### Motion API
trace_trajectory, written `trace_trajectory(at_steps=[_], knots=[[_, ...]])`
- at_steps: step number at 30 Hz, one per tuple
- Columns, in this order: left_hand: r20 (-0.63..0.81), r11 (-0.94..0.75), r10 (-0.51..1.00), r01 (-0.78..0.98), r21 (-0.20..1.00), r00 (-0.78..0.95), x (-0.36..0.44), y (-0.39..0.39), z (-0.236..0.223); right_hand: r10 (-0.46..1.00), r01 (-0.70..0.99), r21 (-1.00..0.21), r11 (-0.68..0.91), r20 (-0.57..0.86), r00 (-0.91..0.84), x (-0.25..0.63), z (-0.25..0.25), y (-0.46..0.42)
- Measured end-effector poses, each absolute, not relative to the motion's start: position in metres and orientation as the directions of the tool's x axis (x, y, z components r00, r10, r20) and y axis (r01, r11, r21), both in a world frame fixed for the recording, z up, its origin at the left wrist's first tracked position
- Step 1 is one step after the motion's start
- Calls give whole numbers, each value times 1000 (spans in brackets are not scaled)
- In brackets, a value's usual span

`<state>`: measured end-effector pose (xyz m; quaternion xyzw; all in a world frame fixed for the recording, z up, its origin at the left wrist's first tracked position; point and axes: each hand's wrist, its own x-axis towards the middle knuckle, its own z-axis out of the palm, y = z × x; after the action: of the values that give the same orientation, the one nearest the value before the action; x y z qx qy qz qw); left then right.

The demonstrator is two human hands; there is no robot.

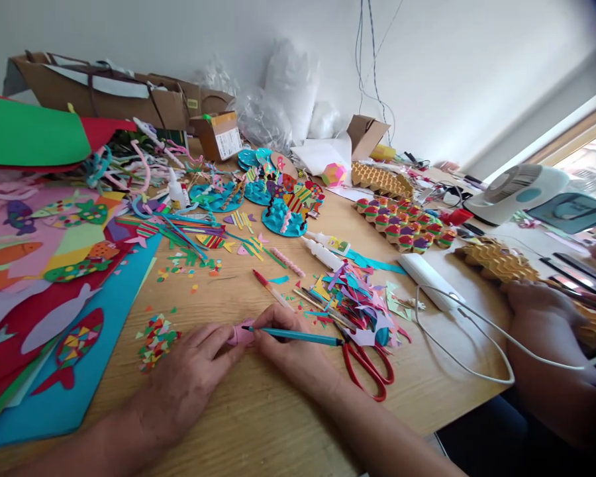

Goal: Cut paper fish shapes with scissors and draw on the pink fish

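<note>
My left hand (191,371) lies on the wooden table (258,424), fingers pressing a small pink paper piece (240,334) flat. My right hand (291,351) is closed around a teal pencil (302,338), whose tip touches the pink piece. Red-handled scissors (365,364) lie just right of my right hand. A pile of coloured paper scraps (352,298) sits behind them. A small heap of confetti bits (155,339) lies left of my left hand.
Coloured foam sheets with fish shapes (44,298) cover the left. Glue bottles (322,252), blue fish crafts (288,205), an origami tray (402,228), a white fan (516,192) and a cable (457,344) lie beyond. Another person's hand (536,298) holds yellow folded paper (501,262) at right. Boxes line the back.
</note>
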<state>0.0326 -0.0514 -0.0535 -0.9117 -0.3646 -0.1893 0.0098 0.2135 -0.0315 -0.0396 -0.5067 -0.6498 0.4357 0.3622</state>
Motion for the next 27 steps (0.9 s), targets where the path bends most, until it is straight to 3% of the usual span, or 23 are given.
trace_trajectory(at_steps=[7, 18, 27], knots=[[347, -728, 669, 672, 133, 657, 34, -51, -54, 976, 471, -861, 193, 119, -183, 210, -48, -34], [303, -724, 675, 682, 103, 672, 34, -52, -49, 972, 473, -859, 196, 108, -207, 208, -50, -35], [261, -691, 717, 708, 147, 646, 35, -53, -55, 967, 477, -851, 222, 128, -222, 205, -46, -34]])
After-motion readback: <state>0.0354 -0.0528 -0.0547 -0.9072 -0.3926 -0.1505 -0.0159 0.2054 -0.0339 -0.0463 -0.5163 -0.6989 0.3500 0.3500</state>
